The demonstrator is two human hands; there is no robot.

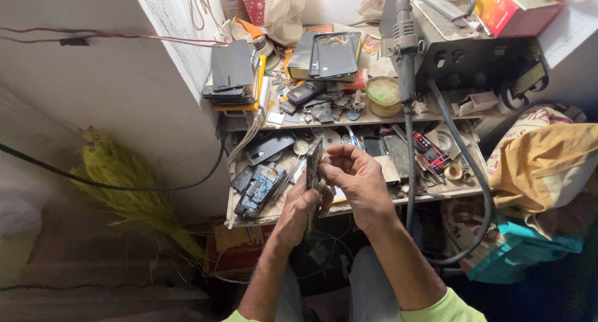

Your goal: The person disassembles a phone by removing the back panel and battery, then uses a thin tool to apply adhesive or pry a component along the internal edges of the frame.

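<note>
Head view: you hold a dark phone [314, 163] on edge above the lower surface [261, 215], in front of your chest. Your left hand [303, 205] is clenched around its lower end, bracing it from below, while your right hand [354, 172] curls over the upper end, thumb and fingertips pinching the rim, a grip that seems meant to work along the seam with the thin edge turned up to your eyes. Whether a tool sits between those fingers, you cannot tell.

Just left of your hands lies an opened phone with a blue circuit board [260, 188], with dark covers beside it. Right of them, small tools and a red-marked tester [430, 150] crowd the surface. The upper shelf [349, 119] carries a stack of dark phones [232, 72], a black phone frame on a box [333, 54], a small keypad handset [305, 92] and a round tin [384, 95]. A hot-air handle [405, 41] hangs off a grey station [467, 48], its black hose [473, 191] looping down close by your right forearm, the nearest thing in your way. A yellow broom [128, 185] leans at the wall to the left; cloth bags [542, 166] pile up on the right.
</note>
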